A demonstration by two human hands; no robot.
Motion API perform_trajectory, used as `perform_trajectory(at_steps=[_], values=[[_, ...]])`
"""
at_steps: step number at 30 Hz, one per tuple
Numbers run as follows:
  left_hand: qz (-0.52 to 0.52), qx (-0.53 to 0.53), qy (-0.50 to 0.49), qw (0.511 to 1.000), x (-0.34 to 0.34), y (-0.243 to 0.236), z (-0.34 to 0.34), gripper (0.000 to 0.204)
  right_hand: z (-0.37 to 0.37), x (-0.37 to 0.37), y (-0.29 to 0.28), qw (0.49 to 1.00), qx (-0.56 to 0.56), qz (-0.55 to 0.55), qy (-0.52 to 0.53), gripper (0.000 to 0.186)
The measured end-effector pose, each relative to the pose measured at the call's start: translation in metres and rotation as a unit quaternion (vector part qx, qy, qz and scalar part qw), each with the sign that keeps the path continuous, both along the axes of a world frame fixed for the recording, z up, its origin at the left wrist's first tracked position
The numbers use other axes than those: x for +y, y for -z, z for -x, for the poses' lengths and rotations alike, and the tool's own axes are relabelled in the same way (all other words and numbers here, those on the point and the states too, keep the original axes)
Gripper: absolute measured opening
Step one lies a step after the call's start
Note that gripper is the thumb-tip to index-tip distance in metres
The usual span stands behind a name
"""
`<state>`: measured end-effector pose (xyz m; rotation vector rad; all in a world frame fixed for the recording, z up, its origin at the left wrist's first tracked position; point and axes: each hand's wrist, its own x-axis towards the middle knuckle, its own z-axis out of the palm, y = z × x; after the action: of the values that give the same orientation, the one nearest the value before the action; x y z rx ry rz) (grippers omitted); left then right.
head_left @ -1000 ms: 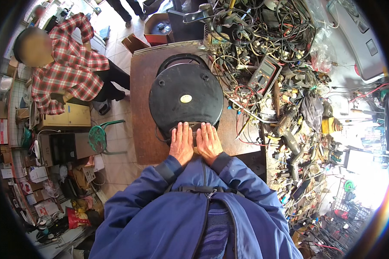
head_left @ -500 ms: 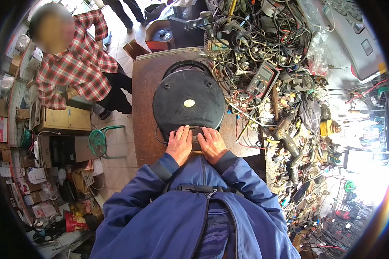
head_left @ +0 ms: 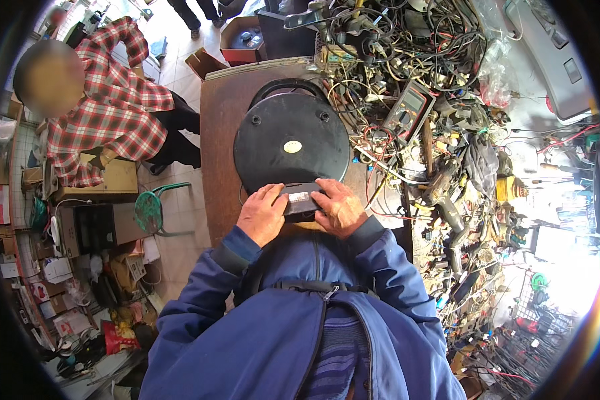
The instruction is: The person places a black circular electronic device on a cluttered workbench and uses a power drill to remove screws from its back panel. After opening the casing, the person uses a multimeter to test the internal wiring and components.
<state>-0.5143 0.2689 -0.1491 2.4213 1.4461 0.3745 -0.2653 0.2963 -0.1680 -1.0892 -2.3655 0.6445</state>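
A round black appliance that looks like an electric griddle [head_left: 291, 150] lies on the brown table, its underside with two small feet and a pale oval sticker facing up. A loop handle curves round its far edge. At the near edge juts its black box [head_left: 301, 200], which carries a silvery label. My left hand [head_left: 264, 213] grips the left side of this box, fingers bent over its top edge. On the opposite side my right hand [head_left: 338, 207] holds the box with curled fingers. The undersides of both hands are hidden.
Tangled cables [head_left: 420, 40], a multimeter [head_left: 408, 112] and loose parts crowd the table's right side. A person in a plaid shirt [head_left: 113, 107] stands at the left, near a green stool [head_left: 149, 212]. An open carton [head_left: 242, 45] sits beyond the table [head_left: 217, 133].
My hands have moved apart from the top of the box to its two sides, uncovering the label. The person in plaid has shifted to the left.
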Motion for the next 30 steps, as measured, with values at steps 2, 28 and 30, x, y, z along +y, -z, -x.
perform_trajectory(at_steps=[2, 28, 30], values=[[-0.007, 0.004, -0.029, 1.000, 0.000, 0.002, 0.003, 0.052, 0.000, 0.005, 0.002, 0.999, -0.022, -0.023, -0.008, 0.044], [0.351, -0.731, -0.210, 0.547, 0.078, -0.047, 0.071, 0.024, 0.044, 0.073, -0.109, 0.949, -0.106, -0.296, 0.025, 0.046], [0.338, -0.734, -0.206, 0.552, 0.086, -0.037, 0.086, 0.022, 0.042, 0.070, -0.104, 0.955, -0.086, -0.280, 0.057, 0.055]])
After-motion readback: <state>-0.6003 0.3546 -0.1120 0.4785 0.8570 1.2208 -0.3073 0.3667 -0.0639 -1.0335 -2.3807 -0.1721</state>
